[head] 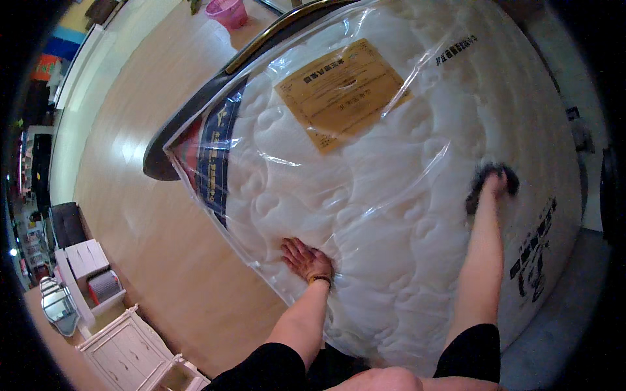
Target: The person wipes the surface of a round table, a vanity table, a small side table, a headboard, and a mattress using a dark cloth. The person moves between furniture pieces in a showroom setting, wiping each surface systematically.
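A white quilted mattress (386,205) in clear plastic wrap fills the middle of the view, with a brown printed sheet (342,95) under the plastic and a dark blue band at its left end. My left hand (307,261) lies palm down on the plastic near the mattress edge, fingers spread, a bracelet on the wrist. Farther right, my right hand (498,182) grips a dark cloth (508,181) against the mattress surface; the cloth and fingers are blurred. Dark printed marks (533,259) show beside that forearm.
A dark bed frame edge with gold trim (264,41) juts out under the mattress. A pink bucket (227,12) stands on the wood-look floor (146,205). At the lower left are a pale carved cabinet (129,349), a mirror (59,305) and a white dresser (87,259).
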Demonstrator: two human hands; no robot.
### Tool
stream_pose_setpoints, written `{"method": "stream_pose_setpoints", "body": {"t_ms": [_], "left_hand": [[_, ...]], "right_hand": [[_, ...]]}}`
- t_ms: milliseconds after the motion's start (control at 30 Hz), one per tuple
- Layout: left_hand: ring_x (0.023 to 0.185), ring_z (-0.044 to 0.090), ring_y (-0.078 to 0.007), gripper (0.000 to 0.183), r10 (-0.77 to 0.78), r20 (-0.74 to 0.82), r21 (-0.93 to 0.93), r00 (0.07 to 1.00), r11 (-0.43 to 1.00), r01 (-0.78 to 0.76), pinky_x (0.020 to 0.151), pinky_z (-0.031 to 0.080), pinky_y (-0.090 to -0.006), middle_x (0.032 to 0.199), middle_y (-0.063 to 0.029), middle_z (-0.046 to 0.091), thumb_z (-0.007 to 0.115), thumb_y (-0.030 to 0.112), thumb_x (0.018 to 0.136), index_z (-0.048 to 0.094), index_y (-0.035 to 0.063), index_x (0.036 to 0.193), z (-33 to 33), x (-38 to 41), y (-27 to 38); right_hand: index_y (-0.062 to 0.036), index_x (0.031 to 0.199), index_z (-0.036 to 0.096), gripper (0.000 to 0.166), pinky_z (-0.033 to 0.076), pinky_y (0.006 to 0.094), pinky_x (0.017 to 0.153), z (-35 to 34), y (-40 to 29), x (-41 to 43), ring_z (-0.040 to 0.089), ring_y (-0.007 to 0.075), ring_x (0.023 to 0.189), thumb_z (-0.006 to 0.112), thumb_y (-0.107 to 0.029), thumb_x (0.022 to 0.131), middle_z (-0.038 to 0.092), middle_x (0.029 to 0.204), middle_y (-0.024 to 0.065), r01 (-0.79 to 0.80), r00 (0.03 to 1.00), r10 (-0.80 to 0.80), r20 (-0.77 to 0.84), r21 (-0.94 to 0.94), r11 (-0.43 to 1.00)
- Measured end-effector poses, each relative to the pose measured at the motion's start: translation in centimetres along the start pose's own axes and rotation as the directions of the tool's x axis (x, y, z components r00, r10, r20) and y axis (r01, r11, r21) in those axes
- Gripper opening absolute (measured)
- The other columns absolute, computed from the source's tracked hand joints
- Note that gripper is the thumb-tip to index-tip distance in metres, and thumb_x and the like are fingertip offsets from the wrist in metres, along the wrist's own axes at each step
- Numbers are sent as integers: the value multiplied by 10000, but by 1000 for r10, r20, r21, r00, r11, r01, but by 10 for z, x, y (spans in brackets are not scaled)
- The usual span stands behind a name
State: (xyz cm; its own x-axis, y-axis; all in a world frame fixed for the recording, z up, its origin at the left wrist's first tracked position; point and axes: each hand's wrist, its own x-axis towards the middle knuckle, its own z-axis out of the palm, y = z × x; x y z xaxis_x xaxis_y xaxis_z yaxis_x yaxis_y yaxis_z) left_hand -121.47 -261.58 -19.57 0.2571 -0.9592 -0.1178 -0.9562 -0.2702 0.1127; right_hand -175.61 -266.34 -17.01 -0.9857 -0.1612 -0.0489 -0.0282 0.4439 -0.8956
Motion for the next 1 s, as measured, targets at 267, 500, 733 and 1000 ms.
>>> {"method": "stream_pose_setpoints", "body": {"t_ms": [267, 500, 733, 1000], "left_hand": [[1376, 102, -341, 729, -5, -29, -46, 1000, 999, 4, 1110, 43, -499, 1481, -165, 154, 465, 214, 758, 181, 65, 1412, 0, 1, 2], [1384, 66, -335, 695, 4, -4, -53, 1000, 999, -4, 1102, 22, -509, 1490, -157, 137, 397, 272, 806, 160, 71, 1428, 0, -1, 0], [1390, 48, -307, 685, -35, 77, 101, 996, 994, 27, 1105, 19, -496, 1495, -137, 134, 426, 297, 810, 218, 52, 1415, 1, 1, 0], [1387, 104, -282, 604, -93, 137, -24, 986, 995, 97, 1111, 55, -464, 1489, -119, 184, 432, 202, 827, 279, 57, 1393, -14, 3, 7]], "right_hand": [[-93, 949, 670, 295, 462, 393, 805, 293, -135, -304, 584, 302, 910, 523, -60, 695, 635, 922, 147, 685, 580, -751, 314, 311, 659], [-199, 983, 628, 245, 461, 386, 757, 245, -125, -506, 515, 252, 986, 564, -216, 746, 529, 1224, 54, 841, -120, -757, 643, 471, 267], [-162, 759, 610, 79, 499, 345, 625, 258, -142, -436, 586, 212, 860, 601, -143, 682, 592, 1043, 7, 776, -567, -615, 547, 606, -176], [-149, 952, 598, 171, 503, 451, 729, 320, -188, -357, 512, 315, 999, 522, -134, 799, 542, 1085, 76, 915, 304, -743, 597, 35, 403]]}}
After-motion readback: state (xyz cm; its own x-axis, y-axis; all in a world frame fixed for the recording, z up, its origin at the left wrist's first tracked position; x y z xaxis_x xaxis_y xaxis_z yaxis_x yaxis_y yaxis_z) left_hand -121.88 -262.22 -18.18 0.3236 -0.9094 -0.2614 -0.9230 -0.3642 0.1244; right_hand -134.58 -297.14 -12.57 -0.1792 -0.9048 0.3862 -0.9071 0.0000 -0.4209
